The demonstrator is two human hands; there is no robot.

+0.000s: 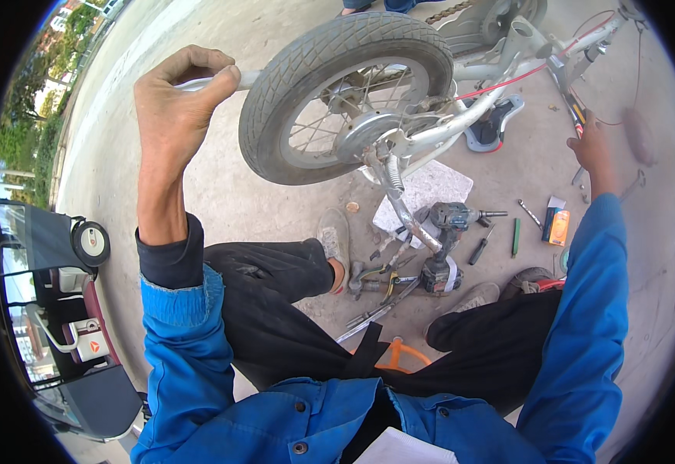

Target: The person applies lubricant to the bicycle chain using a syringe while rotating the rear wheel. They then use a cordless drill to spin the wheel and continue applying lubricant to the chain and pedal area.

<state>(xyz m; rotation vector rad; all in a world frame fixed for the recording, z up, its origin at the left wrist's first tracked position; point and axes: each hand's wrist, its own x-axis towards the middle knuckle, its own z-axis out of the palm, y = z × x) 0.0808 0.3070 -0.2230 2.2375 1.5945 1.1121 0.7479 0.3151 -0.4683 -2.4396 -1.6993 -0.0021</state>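
Observation:
My left hand (179,108) is closed, thumb and fingers pinching a pale grey bar-like piece (251,79) whose other end runs behind the tyre. Right beside it rises a small bicycle wheel (264,135) with a worn grey tyre and wire spokes, fixed in a white bicycle frame (461,131). Far off to the right, my right hand (596,155) is closed around a slim bar marked yellow and black (579,116), next to the frame's far tubes. Its exact kind is unclear. A red cable (500,87) runs along the frame.
Below the wheel, a cordless impact wrench (449,216) stands by a white slab (449,182), a hammer (357,278) and several hand tools. A green-handled tool (516,237), an orange box (558,228) and a bicycle saddle (496,124) lie rightward. A three-wheeled vehicle (59,309) is parked left.

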